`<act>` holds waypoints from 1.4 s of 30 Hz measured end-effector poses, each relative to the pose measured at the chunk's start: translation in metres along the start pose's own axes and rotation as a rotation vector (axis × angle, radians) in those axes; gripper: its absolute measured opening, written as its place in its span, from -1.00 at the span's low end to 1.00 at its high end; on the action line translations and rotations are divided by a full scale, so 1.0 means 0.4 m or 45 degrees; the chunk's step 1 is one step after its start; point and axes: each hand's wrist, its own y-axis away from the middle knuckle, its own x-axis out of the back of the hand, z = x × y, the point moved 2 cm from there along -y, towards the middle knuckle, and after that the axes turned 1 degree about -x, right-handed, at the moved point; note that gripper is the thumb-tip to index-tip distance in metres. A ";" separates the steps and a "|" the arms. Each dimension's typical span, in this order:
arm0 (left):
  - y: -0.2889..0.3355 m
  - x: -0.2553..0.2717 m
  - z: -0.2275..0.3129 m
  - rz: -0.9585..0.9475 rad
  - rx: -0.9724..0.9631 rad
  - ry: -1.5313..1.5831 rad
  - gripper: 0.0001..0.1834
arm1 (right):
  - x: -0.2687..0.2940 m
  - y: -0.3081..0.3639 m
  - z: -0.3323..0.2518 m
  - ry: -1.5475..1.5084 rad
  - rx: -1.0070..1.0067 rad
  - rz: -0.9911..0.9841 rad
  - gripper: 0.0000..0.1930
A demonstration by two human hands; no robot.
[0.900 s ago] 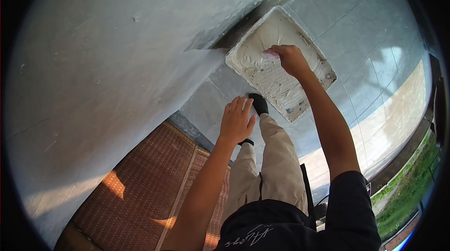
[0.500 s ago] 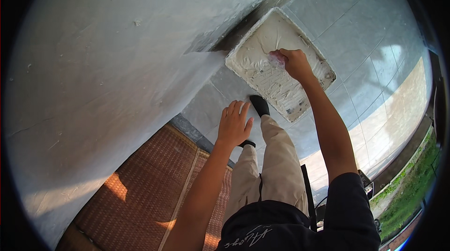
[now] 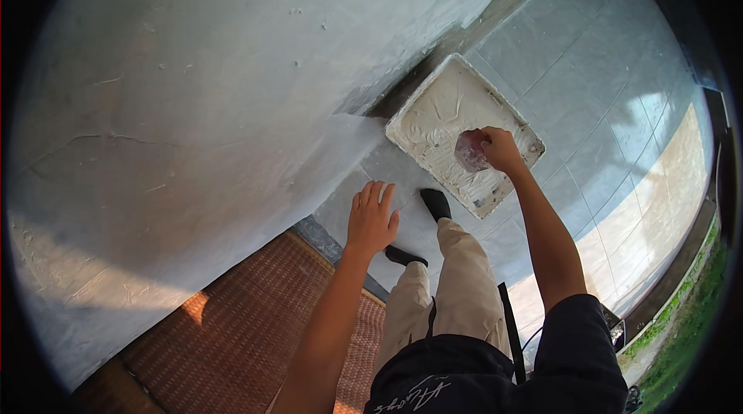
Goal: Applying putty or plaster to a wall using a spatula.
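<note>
1. The main change is at the right hand (image 3: 501,149): it has moved across the tray (image 3: 420,92), toward the side nearer the lower right of the frame, and the scraper (image 3: 470,151) has come with it
2. The right hand grips this flat, reddish scraper at its right-hand edge, fingers closed on it. The scraper showed as a thin pinkish piece a moment ago and now turns a broad face up to the camera, with a pale smear along its lower part
3. The scraper is over the pale paste (image 3: 445,103) inside the tray, right of the middle of the frame; whether it touches the paste, I cannot tell
4. For the work at the tray, this suggests that the tilt of the scraper has altered and that it now lies over a different patch of paste, close to the ridged part
5. The left hand (image 3: 371,220) is empty and stays out of the tray, fingers mostly straight and thumb apart, near the middle of the frame, left of the dark-covered foot (image 3: 436,203); it seems to take no part in handling the scraper
6. The tray sits lower in the frame than before, which looks like a shift of the head; it rests on the grey tiled floor (image 3: 576,93) just beside the wall (image 3: 193,66) that fills the upper left, with a woven mat (image 3: 255,329) at the lower left
</note>
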 end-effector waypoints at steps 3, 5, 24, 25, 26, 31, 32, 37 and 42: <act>0.000 0.064 -0.004 0.094 -0.006 -0.081 -0.41 | -0.004 -0.016 0.011 -0.205 -0.099 -0.059 -0.72; -0.002 0.117 -0.008 0.160 -0.017 -0.146 -0.41 | 0.007 -0.020 -0.011 -0.428 -0.152 -0.074 -0.71; 0.092 0.773 0.014 1.071 -0.374 -0.880 -0.42 | 0.290 0.183 -0.870 -1.822 0.483 -0.356 -0.69; 0.104 0.810 0.022 1.103 -0.385 -0.915 -0.43 | 0.310 0.196 -0.906 -1.836 0.555 -0.384 -0.68; 0.116 0.845 0.030 1.135 -0.396 -0.950 -0.43 | 0.328 0.208 -0.941 -1.847 0.628 -0.414 -0.67; 0.181 1.026 0.043 1.313 -0.365 -1.053 -0.43 | 0.392 0.271 -1.112 -1.893 0.859 -0.443 -0.66; 0.199 1.062 0.046 1.356 -0.367 -1.093 -0.43 | 0.400 0.283 -1.146 -1.925 0.881 -0.418 -0.66; 0.263 1.204 0.070 1.474 -0.406 -1.177 -0.46 | 0.454 0.338 -1.267 -1.955 1.035 -0.406 -0.66; 0.336 1.328 0.095 1.567 -0.391 -1.230 -0.51 | 0.497 0.385 -1.392 -1.934 1.205 -0.280 -0.62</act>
